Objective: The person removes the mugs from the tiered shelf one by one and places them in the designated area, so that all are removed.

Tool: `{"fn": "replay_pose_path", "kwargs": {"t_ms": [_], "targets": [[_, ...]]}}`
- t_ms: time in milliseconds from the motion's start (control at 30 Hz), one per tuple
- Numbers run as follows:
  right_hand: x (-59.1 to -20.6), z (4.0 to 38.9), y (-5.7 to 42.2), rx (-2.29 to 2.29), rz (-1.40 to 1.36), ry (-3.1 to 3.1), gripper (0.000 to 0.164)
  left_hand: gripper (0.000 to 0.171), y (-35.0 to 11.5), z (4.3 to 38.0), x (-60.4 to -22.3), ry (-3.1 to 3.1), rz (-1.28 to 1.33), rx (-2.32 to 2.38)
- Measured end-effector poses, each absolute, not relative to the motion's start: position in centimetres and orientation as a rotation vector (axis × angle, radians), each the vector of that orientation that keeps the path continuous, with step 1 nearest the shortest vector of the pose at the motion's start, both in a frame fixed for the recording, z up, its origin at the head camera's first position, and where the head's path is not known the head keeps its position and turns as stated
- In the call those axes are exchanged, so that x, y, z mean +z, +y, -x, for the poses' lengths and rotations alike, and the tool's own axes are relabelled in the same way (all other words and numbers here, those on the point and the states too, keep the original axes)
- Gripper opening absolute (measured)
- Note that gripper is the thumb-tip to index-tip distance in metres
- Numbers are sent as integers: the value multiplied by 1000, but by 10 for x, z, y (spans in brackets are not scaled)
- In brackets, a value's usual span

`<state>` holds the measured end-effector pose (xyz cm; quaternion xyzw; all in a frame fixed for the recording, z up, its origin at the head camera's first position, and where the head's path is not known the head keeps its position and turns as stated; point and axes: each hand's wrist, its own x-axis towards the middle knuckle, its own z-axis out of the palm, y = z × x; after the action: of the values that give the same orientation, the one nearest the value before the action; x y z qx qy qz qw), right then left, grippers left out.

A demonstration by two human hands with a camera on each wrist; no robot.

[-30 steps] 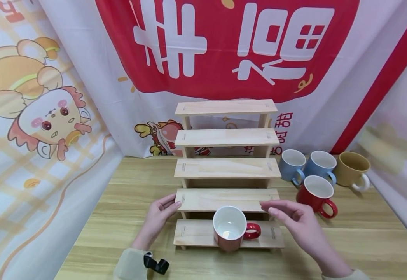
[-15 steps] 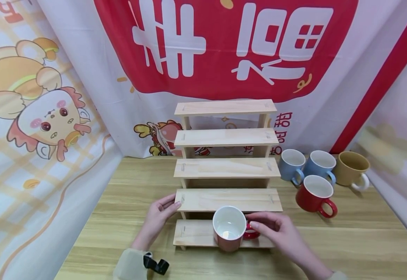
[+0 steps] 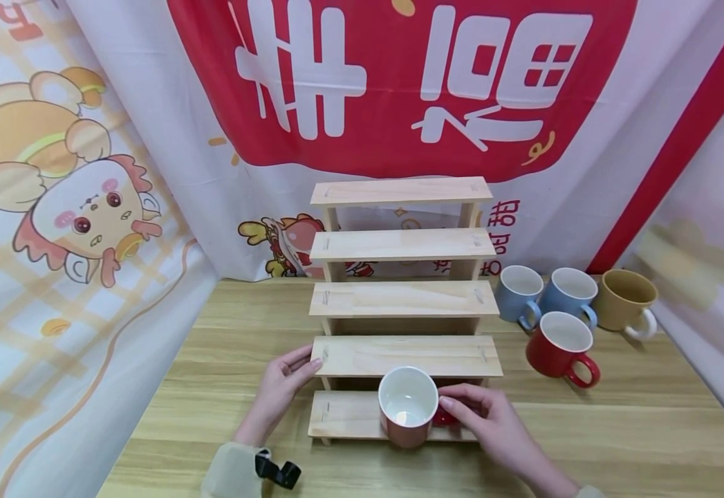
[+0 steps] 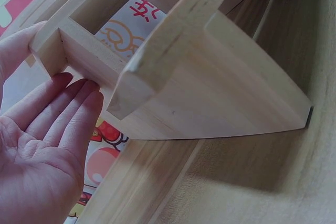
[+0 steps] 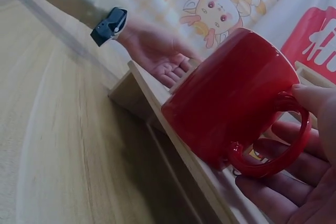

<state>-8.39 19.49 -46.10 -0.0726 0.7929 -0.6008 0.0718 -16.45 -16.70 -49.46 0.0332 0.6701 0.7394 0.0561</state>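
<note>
A wooden tiered shelf (image 3: 399,299) with several steps stands in the middle of the table in the head view. On its lowest step sits an upright red mug (image 3: 406,434), white inside, its handle pointing right. My right hand (image 3: 492,418) is at that handle (image 5: 302,140): in the right wrist view the thumb lies on its top and the fingers curl in behind it. On the left, my left hand (image 3: 281,387) grips the end of the second step, thumb on top and fingertips (image 4: 92,85) underneath.
Right of the shelf stand two light blue mugs (image 3: 517,294) (image 3: 567,294), a tan mug (image 3: 623,301) with a white handle and another red mug (image 3: 554,353). A printed cloth (image 3: 212,207) hangs behind the table. A black strap device (image 3: 277,472) is on the left wrist.
My right hand has moved left and down from the second step's right end to the front mug's handle. The left hand, shelf and mugs have stayed put.
</note>
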Motion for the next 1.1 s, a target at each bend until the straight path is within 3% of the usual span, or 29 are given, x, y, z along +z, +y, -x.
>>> {"fn": "replay_pose_path", "kwargs": {"t_ms": [1100], "targets": [[-472, 88, 199, -2069, 376, 2105, 26, 54, -168, 165, -496, 2048, -104, 2230]]}}
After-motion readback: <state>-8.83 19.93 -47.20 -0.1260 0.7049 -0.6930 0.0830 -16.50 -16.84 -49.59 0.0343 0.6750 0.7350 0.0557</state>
